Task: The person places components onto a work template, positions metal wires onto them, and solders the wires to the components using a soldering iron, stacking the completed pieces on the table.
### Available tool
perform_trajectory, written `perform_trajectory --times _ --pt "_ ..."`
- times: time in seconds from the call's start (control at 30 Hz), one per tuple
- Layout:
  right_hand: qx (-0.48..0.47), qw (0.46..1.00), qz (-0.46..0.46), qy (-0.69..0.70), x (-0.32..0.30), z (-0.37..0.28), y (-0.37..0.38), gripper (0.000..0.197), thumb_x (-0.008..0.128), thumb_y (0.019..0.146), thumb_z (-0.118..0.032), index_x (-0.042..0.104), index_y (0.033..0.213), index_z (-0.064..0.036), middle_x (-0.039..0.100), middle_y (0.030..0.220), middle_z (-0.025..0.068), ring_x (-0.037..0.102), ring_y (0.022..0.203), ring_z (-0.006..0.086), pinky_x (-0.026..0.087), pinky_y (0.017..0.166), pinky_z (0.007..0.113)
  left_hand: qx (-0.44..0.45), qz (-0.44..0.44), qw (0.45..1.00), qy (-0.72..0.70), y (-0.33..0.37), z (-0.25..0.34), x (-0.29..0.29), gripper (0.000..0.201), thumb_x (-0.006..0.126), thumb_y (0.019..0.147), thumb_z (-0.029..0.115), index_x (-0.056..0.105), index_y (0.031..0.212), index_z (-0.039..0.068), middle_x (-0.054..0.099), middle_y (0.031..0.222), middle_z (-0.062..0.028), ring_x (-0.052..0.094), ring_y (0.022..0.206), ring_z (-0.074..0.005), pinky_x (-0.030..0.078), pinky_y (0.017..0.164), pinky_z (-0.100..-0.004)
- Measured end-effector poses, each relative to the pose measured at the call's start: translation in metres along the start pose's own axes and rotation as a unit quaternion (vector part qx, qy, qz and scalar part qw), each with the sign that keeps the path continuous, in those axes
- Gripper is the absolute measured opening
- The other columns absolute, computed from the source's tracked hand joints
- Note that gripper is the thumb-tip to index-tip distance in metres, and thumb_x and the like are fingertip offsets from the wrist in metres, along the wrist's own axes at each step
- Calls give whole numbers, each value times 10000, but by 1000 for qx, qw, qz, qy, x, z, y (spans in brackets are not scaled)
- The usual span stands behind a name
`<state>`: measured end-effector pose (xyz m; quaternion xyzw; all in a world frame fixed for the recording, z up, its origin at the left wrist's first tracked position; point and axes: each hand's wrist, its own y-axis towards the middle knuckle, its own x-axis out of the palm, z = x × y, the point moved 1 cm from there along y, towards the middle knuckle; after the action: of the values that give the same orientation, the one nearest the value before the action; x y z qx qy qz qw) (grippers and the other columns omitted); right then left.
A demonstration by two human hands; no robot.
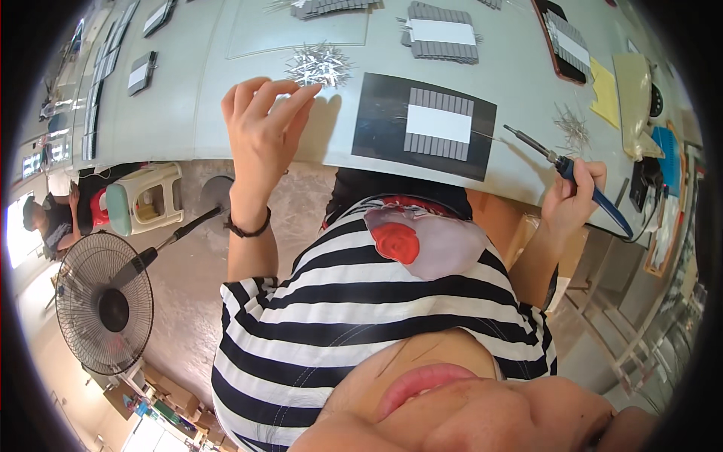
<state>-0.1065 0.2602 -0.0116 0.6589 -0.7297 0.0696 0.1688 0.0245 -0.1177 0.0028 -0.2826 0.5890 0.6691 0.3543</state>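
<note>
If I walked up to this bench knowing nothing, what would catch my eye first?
Probably the left hand raised over the bench, fingertips at a glittering pile of thin metal strips. Next, the right hand gripping a blue-handled soldering iron at the bench's right, its tip aimed toward the black mat holding a grey-and-white slatted panel.

One soldering iron point(572, 177) sits at three o'clock. One black mat point(376, 128) lies near twelve o'clock, carrying one grey-and-white strip panel point(439, 123). Two more such panels lie farther up: one point(443, 32) at twelve, one point(568, 41) at one o'clock. Two heaps of metal slivers show: one point(320, 64) at twelve, one point(572, 128) at two. One fan point(102, 305) stands at eight o'clock.
</note>
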Motion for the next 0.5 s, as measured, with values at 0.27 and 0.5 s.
perform_trajectory --times 0.27,0.5 --pt "10 997 8 81 4 21 -5 229 600 922 -12 437 780 -86 411 608 -19 313 467 50 265 475 217 86 -54 994 -26 43 -4 13 170 809 771 143 758 927 187 684 934 53 606 955 -191 435 879 -389" --pt "-13 999 1 53 27 14 -6 207 589 911 -1 444 783 -74 440 615 5 314 474 52 265 487 216 77 -83 993 -45 55 0 41 40 749 788 120 720 815 126 641 842 2 581 867 -217 425 773 -379"
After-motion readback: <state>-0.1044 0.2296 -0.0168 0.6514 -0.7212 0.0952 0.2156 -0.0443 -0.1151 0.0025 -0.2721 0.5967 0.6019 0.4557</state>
